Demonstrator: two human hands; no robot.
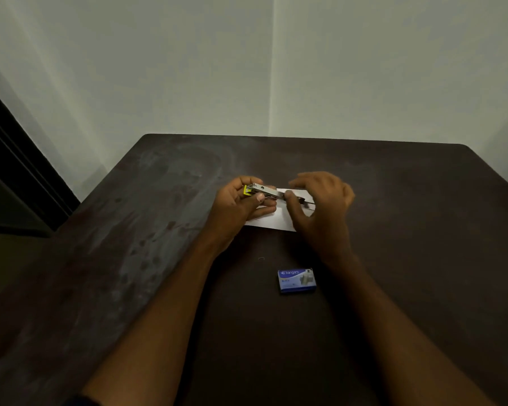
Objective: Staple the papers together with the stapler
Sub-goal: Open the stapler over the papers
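A small metal stapler [266, 191] with a yellow end sits in my left hand [238, 206], held just above the white papers [273, 219] in the middle of the dark table. My right hand [320, 203] is at the stapler's right end, thumb touching the metal body, fingers spread and blurred. A thin dark part sticks out of the stapler to the right, under my right hand. My hands hide most of the papers; only their near edge shows.
A blue box of staples [296, 281] lies nearer to me, between my forearms. The dark table [393, 200] stands against a pale wall corner. A dark door frame [18, 177] is at the left.
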